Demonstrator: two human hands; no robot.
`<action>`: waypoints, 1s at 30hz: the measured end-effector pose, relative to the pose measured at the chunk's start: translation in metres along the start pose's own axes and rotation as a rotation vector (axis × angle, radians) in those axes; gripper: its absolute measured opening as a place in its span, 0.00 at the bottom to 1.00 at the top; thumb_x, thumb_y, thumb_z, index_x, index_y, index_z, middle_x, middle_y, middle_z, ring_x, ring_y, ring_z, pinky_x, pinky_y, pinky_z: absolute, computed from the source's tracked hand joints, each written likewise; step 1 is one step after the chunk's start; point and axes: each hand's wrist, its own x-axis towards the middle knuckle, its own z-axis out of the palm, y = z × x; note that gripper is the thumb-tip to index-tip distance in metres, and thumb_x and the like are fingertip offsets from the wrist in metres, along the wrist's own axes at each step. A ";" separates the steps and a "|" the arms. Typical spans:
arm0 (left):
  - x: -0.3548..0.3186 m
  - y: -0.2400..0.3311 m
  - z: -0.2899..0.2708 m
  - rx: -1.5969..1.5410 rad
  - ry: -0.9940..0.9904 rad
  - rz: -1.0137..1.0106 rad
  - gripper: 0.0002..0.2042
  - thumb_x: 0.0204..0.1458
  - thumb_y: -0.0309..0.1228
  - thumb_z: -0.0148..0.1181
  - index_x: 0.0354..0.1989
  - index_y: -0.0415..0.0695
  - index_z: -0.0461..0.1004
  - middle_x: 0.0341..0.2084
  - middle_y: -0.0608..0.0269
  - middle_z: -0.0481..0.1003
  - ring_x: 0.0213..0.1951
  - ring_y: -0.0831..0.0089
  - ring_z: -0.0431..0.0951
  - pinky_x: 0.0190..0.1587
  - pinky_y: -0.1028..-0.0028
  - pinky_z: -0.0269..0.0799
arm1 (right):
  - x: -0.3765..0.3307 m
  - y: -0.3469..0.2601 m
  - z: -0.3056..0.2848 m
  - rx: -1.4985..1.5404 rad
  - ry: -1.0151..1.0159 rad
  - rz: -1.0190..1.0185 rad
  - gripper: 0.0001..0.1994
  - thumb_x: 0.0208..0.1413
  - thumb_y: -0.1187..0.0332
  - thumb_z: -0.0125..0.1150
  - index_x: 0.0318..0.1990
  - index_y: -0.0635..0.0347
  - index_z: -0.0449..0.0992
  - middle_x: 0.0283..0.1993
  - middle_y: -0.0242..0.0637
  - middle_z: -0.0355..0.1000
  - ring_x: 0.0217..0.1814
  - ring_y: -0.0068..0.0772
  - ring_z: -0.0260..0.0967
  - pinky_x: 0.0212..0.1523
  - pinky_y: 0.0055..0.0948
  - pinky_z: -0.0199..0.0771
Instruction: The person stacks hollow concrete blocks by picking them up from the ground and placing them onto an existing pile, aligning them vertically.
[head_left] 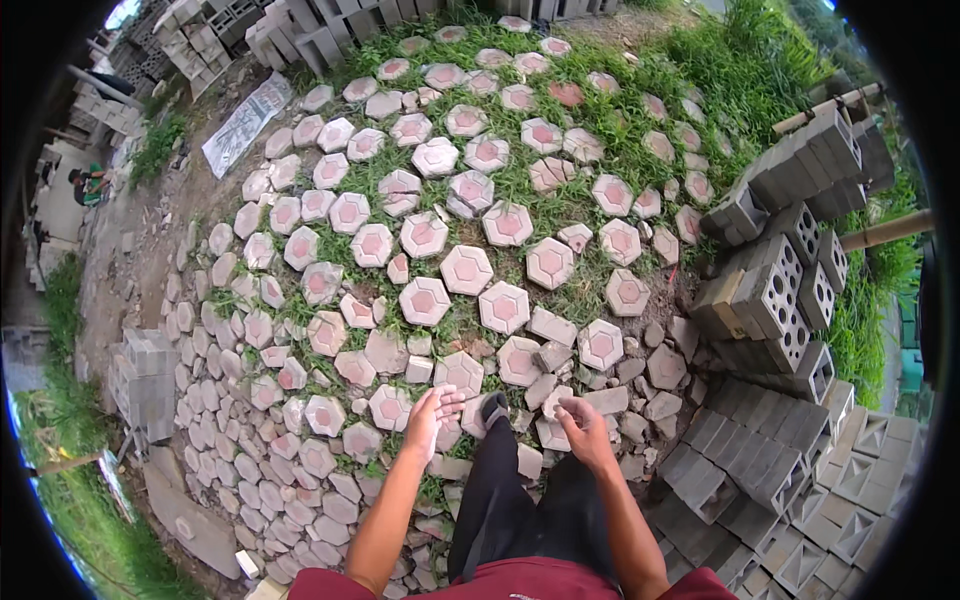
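My left hand [432,416] hangs in front of me, fingers stretched out and apart, with nothing in it. A hexagonal paver [390,407] with a pink centre lies on the ground just left of it, and another paver [459,374] lies beyond its fingertips. My right hand [587,432] is held out level with it, fingers loosely bent and apart, also holding nothing. Broken concrete pieces [607,400] lie nearest to the right hand. Between my hands, one shoe [494,409] shows on the ground next to a partly covered paver [476,414].
Many pink-centred hexagonal pavers [466,270] are spread over grass ahead. Dense grey rubble and pavers [240,470] cover the left. Stacks of hollow blocks [770,300] stand along the right. A white sack [247,122] lies far left; a person [88,186] is beyond it.
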 end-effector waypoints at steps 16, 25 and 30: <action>-0.013 0.214 -0.026 -0.190 0.431 0.306 0.21 0.65 0.43 0.43 0.53 0.37 0.70 0.44 0.54 0.77 0.45 0.67 0.78 0.48 0.68 0.72 | 0.217 -0.312 0.116 -0.501 -0.556 -0.454 0.15 0.59 0.68 0.58 0.48 0.70 0.73 0.39 0.50 0.77 0.41 0.43 0.78 0.42 0.36 0.77; 0.035 0.340 -0.041 -0.194 0.645 0.606 0.16 0.65 0.42 0.47 0.46 0.42 0.74 0.39 0.64 0.79 0.39 0.79 0.78 0.41 0.77 0.70 | 0.348 -0.439 0.226 -0.501 -0.854 -0.641 0.13 0.58 0.69 0.58 0.47 0.70 0.73 0.40 0.51 0.77 0.43 0.44 0.78 0.43 0.37 0.78; 0.052 0.374 -0.078 -0.326 0.811 0.637 0.17 0.65 0.43 0.48 0.48 0.41 0.73 0.39 0.61 0.80 0.40 0.76 0.79 0.42 0.76 0.72 | 0.397 -0.468 0.307 -0.563 -1.004 -0.695 0.13 0.57 0.70 0.58 0.46 0.70 0.74 0.38 0.50 0.78 0.41 0.44 0.78 0.40 0.36 0.79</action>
